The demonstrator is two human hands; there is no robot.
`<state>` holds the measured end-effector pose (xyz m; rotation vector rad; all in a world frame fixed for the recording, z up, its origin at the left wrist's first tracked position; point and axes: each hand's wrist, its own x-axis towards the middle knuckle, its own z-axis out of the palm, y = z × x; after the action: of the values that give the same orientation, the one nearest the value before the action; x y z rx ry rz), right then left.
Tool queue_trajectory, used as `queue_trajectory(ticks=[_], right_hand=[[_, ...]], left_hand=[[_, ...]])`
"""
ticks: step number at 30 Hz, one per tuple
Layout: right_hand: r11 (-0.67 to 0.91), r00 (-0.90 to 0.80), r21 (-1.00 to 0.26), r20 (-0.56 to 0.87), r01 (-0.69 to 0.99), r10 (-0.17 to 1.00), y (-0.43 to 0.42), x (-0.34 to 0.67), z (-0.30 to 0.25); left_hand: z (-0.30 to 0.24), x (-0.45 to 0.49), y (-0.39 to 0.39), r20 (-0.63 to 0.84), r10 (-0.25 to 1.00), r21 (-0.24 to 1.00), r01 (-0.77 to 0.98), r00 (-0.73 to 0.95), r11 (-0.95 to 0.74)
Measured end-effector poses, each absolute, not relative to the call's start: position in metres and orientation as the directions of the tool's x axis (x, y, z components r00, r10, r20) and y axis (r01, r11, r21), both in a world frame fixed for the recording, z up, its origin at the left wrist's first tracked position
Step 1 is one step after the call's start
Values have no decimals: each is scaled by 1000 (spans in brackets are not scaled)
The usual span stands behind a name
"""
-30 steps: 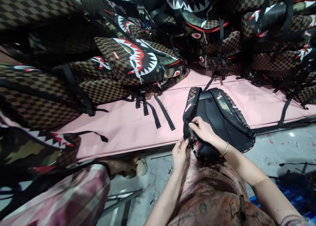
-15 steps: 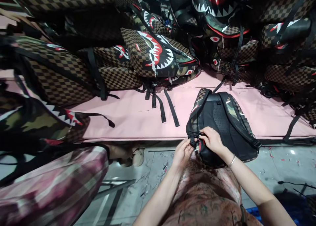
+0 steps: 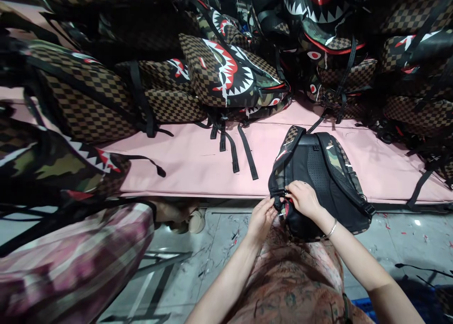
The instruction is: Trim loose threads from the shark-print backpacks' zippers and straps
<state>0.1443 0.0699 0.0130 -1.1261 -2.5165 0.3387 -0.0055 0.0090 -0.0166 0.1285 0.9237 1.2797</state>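
A black backpack (image 3: 311,173) with checkered and camouflage sides lies back panel up, partly on the pink table and partly over my lap. At its lower left corner, my left hand (image 3: 264,215) pinches a black strap end (image 3: 279,203). Just right of it, my right hand (image 3: 302,199) has its fingers closed on the black strap and buckle (image 3: 279,192) at that corner. A bit of red shows between the hands. Exactly how the strap runs through the buckle is too small to tell.
Checkered and shark-mouth backpacks (image 3: 226,73) are piled along the back of the pink table (image 3: 191,163). Loose straps (image 3: 247,151) hang onto the tabletop. To my left are another person's plaid-clothed leg (image 3: 81,258) and a camouflage backpack (image 3: 53,158). Scraps litter the floor (image 3: 215,239).
The view has shifted slightly. Both hands stay at the same corner of the backpack, with only slight finger movement on the strap.
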Motion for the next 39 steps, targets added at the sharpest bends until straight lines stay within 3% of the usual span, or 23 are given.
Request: queue_trajectory(ticks=[6, 18, 31, 39], right_hand=[[693, -672, -346, 200, 633, 713, 76, 145, 14], [667, -639, -367, 214, 649, 739, 73, 144, 10], [487, -471, -720, 249, 494, 846, 68, 134, 6], [629, -570, -513, 292, 584, 768, 79, 154, 6]], left_hand=[[-19, -6, 9, -519, 855, 561, -757, -6, 335], [-22, -5, 9, -502, 865, 576, -750, -10, 326], [-21, -7, 11, -493, 870, 590, -737, -6, 330], [-24, -7, 11, -492, 871, 593, -730, 8, 341]])
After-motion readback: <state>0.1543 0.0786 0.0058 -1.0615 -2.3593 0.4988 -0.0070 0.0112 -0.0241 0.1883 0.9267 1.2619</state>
